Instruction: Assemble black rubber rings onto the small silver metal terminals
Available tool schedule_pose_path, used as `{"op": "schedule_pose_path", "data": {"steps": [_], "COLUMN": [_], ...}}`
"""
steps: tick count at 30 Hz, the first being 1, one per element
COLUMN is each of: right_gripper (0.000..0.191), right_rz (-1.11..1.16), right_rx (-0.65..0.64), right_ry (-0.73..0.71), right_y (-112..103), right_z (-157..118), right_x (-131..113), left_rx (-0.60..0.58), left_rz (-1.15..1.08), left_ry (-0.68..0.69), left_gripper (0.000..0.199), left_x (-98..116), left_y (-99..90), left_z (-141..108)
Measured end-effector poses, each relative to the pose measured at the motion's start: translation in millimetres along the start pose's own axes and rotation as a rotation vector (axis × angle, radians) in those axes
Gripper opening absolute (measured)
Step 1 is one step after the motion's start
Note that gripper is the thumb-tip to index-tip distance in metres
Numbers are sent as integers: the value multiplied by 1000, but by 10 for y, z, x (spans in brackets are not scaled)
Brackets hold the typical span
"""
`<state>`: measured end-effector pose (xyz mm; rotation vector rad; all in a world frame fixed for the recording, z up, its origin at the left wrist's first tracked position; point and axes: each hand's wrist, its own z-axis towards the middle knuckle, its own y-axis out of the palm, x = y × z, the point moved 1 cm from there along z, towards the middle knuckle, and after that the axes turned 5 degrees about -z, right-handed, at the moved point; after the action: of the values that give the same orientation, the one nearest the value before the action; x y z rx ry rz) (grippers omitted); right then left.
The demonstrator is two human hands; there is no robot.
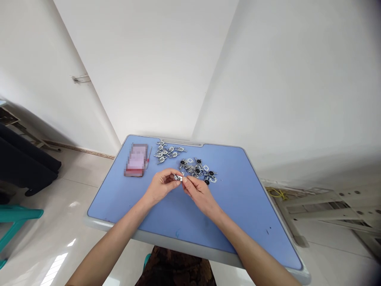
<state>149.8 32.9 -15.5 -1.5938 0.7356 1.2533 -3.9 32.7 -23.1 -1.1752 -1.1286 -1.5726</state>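
A small silvery metal part with a thin pin (177,178) is sitting between the fingertips of both hands, above the blue tabletop (238,198). The left hand (163,184) is pinching one end, thumb and fingers nearly closed; the right hand (200,192) is pinching the other.

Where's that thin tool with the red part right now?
In the head view, the thin tool lies on the far left of the blue table, between the blurred flat item and the small metal parts.
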Motion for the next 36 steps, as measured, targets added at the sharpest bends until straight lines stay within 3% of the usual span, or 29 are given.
{"op": "schedule_pose_path", "data": {"steps": [12, 24, 36], "right_gripper": [39, 41, 40], "right_rz": [-65, 40, 78], "right_rx": [-9, -113, -100], "right_ry": [2, 61, 90], "right_y": [26, -17, -42], "right_z": [-4, 13, 7], "right_x": [20, 28, -3], "left_rx": [-86, -53, -44], "left_rz": [10, 159, 201], "left_ry": [-158, -124, -110], "left_gripper": [26, 25, 28], "left_x": [29, 42, 79], "left_y": [-10, -40, -24], "left_z": [-20, -46, -57]}}
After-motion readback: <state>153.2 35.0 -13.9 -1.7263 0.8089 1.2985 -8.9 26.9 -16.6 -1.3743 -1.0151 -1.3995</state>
